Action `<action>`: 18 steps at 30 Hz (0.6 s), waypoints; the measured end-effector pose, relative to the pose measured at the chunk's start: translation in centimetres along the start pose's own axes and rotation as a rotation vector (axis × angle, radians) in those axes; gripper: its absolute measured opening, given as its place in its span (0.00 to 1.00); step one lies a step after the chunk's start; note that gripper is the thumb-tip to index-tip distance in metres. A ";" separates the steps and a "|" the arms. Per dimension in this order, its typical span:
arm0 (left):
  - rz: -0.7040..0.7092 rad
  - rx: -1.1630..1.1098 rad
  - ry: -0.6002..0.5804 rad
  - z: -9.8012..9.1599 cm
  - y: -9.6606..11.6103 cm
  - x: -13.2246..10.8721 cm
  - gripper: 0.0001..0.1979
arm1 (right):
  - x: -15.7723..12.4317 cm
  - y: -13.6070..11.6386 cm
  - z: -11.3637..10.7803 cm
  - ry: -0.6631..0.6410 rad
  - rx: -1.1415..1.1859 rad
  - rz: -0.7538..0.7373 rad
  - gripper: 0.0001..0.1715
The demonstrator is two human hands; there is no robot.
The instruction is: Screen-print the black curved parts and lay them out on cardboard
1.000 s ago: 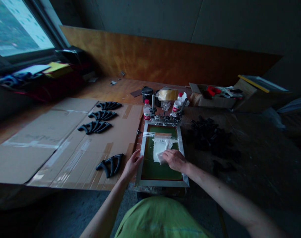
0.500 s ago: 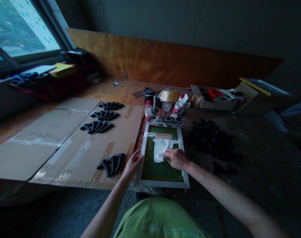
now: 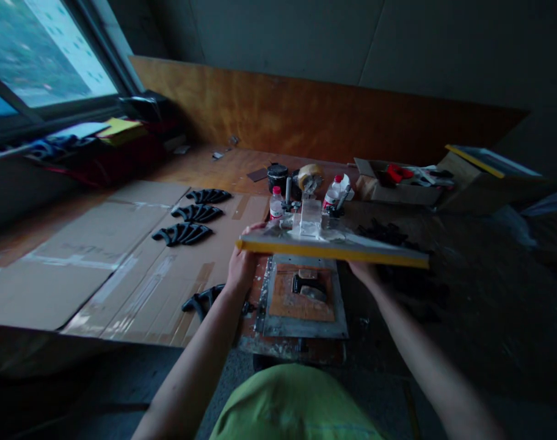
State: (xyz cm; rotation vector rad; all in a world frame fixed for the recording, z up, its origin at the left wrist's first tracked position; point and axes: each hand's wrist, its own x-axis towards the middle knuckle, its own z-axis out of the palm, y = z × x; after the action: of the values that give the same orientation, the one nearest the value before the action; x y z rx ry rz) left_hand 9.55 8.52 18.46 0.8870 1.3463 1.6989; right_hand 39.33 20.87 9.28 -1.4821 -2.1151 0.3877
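A screen-printing frame (image 3: 301, 247) is tilted up, its yellow near edge raised above the metal base plate (image 3: 341, 321). My left hand (image 3: 243, 260) is closed around the frame's left side. Under the edge, right of the middle, is my right hand (image 3: 361, 269); its fingers are hidden behind the frame. A pale, translucent block (image 3: 311, 217) rests against the upper side of the screen, with whitish smears around it. On the plate below, a wooden board (image 3: 283, 302) carries a small black part (image 3: 301, 284) between wood and grey blocks.
Ribbed black plastic parts (image 3: 182, 233) lie in rows on cardboard (image 3: 136, 269) at left. A dark heap of parts (image 3: 397, 281) is at right, partly behind the frame. Bottles (image 3: 276, 203), a black tub (image 3: 277, 177) and a tape roll (image 3: 311, 174) stand behind. An open carton (image 3: 397, 190) sits back right.
The frame, flat before, has swung up at its near edge, uncovering the plate and black part. My right hand has left the white material on the screen and moved to the frame's edge.
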 end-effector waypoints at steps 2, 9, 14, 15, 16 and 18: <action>0.034 -0.028 -0.030 1.3 1.3 1.4 0.25 | -3.0 -0.7 2.9 -0.152 -0.053 -0.057 0.20; -0.305 0.033 -0.102 1.8 -2.8 -2.7 0.32 | -7.3 -6.7 6.0 -0.374 -0.289 -0.005 0.09; -0.777 -0.002 -0.269 1.3 -8.8 -9.9 0.32 | -9.7 -11.5 5.4 -0.276 -0.041 -0.179 0.07; -0.766 -0.033 -0.229 0.9 -9.3 -10.3 0.30 | -10.1 -11.7 5.2 -0.295 0.021 -0.273 0.06; -0.751 -0.050 -0.192 0.2 -9.5 -10.3 0.29 | -10.4 -11.4 5.0 -0.312 0.069 -0.337 0.06; -0.712 -0.025 -0.091 -2.2 -9.7 -9.5 0.29 | -10.6 -8.7 3.7 -0.300 0.077 -0.320 0.08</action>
State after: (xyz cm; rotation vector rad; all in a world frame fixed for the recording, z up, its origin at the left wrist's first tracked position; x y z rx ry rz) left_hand 13.38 0.38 7.99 0.3833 1.3580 1.1039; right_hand 33.24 8.09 7.99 -1.0692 -2.4906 0.5915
